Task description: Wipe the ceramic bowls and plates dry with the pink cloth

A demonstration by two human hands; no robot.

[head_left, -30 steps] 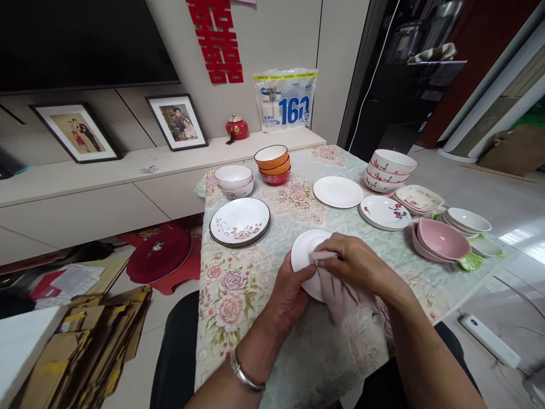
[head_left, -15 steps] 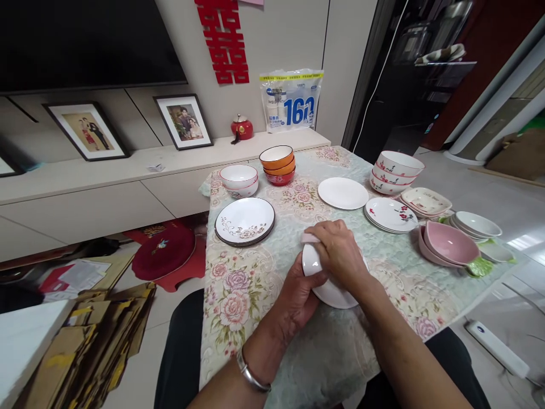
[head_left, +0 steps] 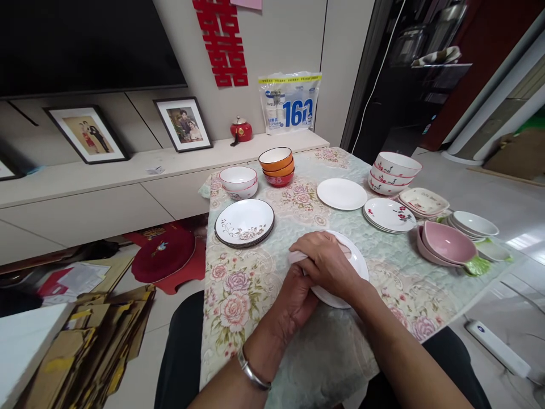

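A white round plate (head_left: 356, 262) is in front of me, low over the near part of the table, partly hidden by my hands. My left hand (head_left: 299, 292) has its fingers closed on the left edge of the plate. Over that same edge, my right hand (head_left: 330, 262) curls around a pale pinkish cloth (head_left: 298, 257) and presses it on the plate. Most of the cloth lies under the fingers, so whether it is a cloth or a soft sponge is hard to make out.
Left of the hands is a stack of flower-patterned plates (head_left: 244, 220), with white bowls (head_left: 238, 180) and orange bowls (head_left: 276, 162) behind. A plain white plate (head_left: 342, 193), cherry-patterned plates (head_left: 389, 215), tall bowls (head_left: 394, 170) and pink dishes (head_left: 449, 241) stand to the right.
My right hand with the cloth has slid left and down along the plate's edge, baring more of the plate's right side. My left hand keeps its hold.
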